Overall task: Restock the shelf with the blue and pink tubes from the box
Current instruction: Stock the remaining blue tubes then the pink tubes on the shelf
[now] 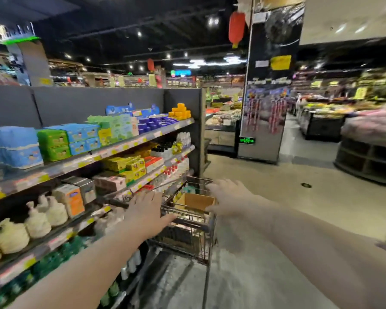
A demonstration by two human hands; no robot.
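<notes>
A brown cardboard box sits in the upper basket of a dark wire shopping cart beside the shelf unit on the left. Its contents are hidden; I see no blue or pink tubes. My left hand reaches over the cart's near left rim, fingers spread, holding nothing. Fingers apart and likewise empty, my right hand stretches over the box's right edge. The picture is blurred by motion.
The shelves carry blue and green boxes, yellow packs, white bottles and green bottles low down. A black pillar with a green exit sign stands ahead. Produce displays fill the right. Open concrete floor lies right of the cart.
</notes>
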